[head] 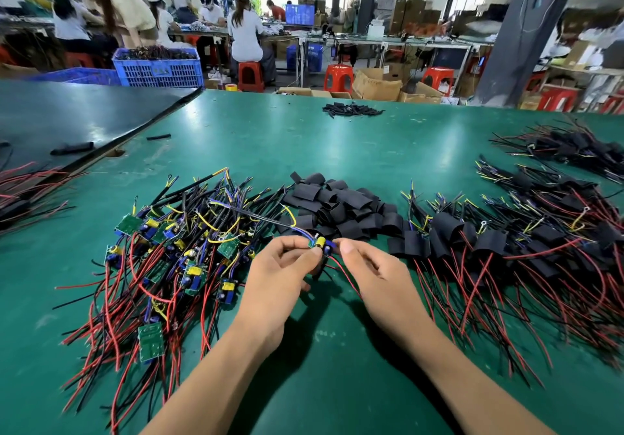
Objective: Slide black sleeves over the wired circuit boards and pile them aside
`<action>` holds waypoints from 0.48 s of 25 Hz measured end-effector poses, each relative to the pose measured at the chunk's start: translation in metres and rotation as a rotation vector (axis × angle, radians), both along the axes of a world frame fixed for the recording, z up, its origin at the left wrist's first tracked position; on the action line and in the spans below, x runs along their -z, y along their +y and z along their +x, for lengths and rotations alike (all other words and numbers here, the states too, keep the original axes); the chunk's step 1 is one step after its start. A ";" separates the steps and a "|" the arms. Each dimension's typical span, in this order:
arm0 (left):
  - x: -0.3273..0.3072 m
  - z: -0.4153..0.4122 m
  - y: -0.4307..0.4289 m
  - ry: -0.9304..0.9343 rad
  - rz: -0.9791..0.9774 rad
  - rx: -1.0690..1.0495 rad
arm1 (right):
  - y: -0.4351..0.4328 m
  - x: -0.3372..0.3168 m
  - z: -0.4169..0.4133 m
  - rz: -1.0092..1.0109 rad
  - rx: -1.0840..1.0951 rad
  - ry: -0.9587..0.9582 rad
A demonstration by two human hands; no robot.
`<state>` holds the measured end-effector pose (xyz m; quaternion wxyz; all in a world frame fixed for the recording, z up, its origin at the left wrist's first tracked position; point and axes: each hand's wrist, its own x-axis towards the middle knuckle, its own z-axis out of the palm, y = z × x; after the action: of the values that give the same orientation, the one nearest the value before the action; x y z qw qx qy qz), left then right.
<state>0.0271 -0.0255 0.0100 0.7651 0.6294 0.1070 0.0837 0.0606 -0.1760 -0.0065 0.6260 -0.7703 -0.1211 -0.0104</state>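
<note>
My left hand (pixel 280 272) and my right hand (pixel 374 272) meet at the table's middle and pinch one small wired circuit board (pixel 320 245) between their fingertips; its yellow part shows, and red and black wires trail down from it. A tangle of bare green boards with wires (pixel 175 266) lies to the left. Behind my hands lies a heap of loose black sleeves (pixel 337 205). To the right spreads a pile of sleeved boards (pixel 506 252) with red and black wires. I cannot tell whether a sleeve is on the held board.
The green table (pixel 304 151) carries more sleeved bundles at the far right (pixel 574 151) and a small heap of black tubes (pixel 351 110) at the far edge. A black mat (pixel 67 114) covers the left corner. People work at benches beyond, beside blue crates.
</note>
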 end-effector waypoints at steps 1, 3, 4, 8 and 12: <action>0.000 0.001 0.002 0.001 -0.014 -0.026 | 0.000 0.000 0.000 -0.024 0.051 -0.018; 0.000 0.002 0.005 0.004 -0.028 -0.061 | -0.004 0.000 0.005 -0.027 0.175 -0.065; 0.000 0.002 0.007 0.004 -0.026 -0.071 | -0.007 0.001 0.009 -0.018 0.240 -0.081; 0.001 0.004 0.010 0.008 -0.017 -0.098 | -0.013 0.003 0.016 0.041 0.411 -0.045; 0.001 0.005 0.012 0.030 -0.026 -0.118 | -0.014 0.007 0.020 -0.014 0.461 -0.055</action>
<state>0.0323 -0.0132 0.0093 0.7654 0.6131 0.1563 0.1179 0.0801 -0.1899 -0.0137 0.5983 -0.7812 0.0407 -0.1734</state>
